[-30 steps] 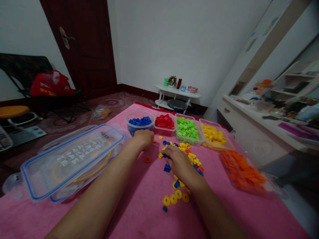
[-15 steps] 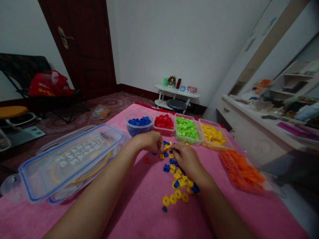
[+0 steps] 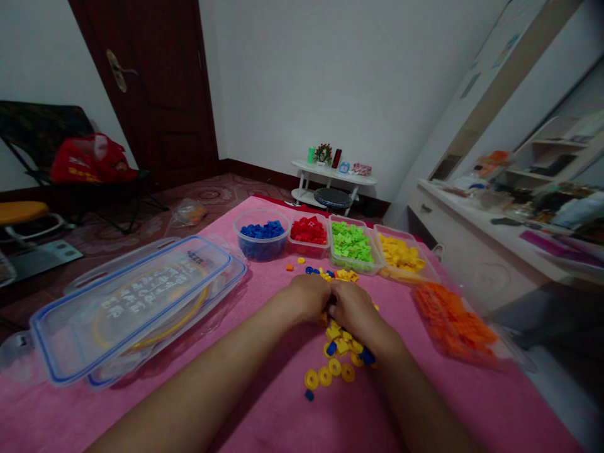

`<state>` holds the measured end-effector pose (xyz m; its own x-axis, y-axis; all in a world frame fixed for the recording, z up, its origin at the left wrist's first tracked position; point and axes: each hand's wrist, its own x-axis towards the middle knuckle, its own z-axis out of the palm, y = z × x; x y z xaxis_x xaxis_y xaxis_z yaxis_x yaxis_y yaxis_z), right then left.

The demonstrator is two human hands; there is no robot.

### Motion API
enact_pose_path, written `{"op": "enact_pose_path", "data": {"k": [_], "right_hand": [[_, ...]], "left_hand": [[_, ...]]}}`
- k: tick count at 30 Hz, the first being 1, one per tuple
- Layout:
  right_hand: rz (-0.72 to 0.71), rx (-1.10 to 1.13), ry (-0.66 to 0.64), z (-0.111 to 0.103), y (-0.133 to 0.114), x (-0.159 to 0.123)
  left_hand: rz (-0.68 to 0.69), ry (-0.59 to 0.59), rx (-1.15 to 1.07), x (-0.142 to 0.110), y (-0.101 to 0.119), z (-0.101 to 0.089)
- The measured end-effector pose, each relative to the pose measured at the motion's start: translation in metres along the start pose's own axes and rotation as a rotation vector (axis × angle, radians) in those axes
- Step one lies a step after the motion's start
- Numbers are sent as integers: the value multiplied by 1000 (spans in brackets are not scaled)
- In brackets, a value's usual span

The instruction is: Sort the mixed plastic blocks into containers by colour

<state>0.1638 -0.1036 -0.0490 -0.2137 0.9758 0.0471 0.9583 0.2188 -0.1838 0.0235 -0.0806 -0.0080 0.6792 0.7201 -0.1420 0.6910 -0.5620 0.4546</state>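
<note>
My left hand [image 3: 311, 297] and my right hand [image 3: 350, 308] meet over the middle of a loose pile of toy building bricks. Both have their fingers curled down and inward, and the backs of the hands hide the fingertips and whatever is between them. Yellow bricks [image 3: 343, 343] lie just below my right hand, with a few blue ones among them. Several yellow rings [image 3: 325, 376] and a small blue brick [image 3: 309, 395] lie nearer to me. Beyond the hands are more yellow bricks [image 3: 347, 275], blue pieces [image 3: 310, 270] and a single orange-red brick [image 3: 289, 267].
Along the far edge stand tubs of blue bricks [image 3: 262, 229], red bricks [image 3: 309, 230], green bricks [image 3: 352, 242] and yellow bricks [image 3: 400, 253]. A container of orange bricks [image 3: 455, 324] sits at the right. Clear lids with blue rims [image 3: 136, 308] are stacked at the left of the pink cloth [image 3: 264, 390].
My left hand has moved right and nearer to me, up against my right hand. The hands now cover the middle pieces, and the orange-red brick lies farther back.
</note>
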Motion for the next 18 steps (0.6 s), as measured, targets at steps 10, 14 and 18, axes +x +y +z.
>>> {"op": "enact_pose_path", "data": {"k": [10,14,18], "right_hand": [[-62,218,174,-1,-13,8],[-129,102,113,9,-25,11],[-85,54,92,16,-30,12]], "left_hand": [[-161,391,-954,10,-60,-35],[-224,371,-1413,16,-55,-31],[-252,225,-1658,20,-51,-28]]}}
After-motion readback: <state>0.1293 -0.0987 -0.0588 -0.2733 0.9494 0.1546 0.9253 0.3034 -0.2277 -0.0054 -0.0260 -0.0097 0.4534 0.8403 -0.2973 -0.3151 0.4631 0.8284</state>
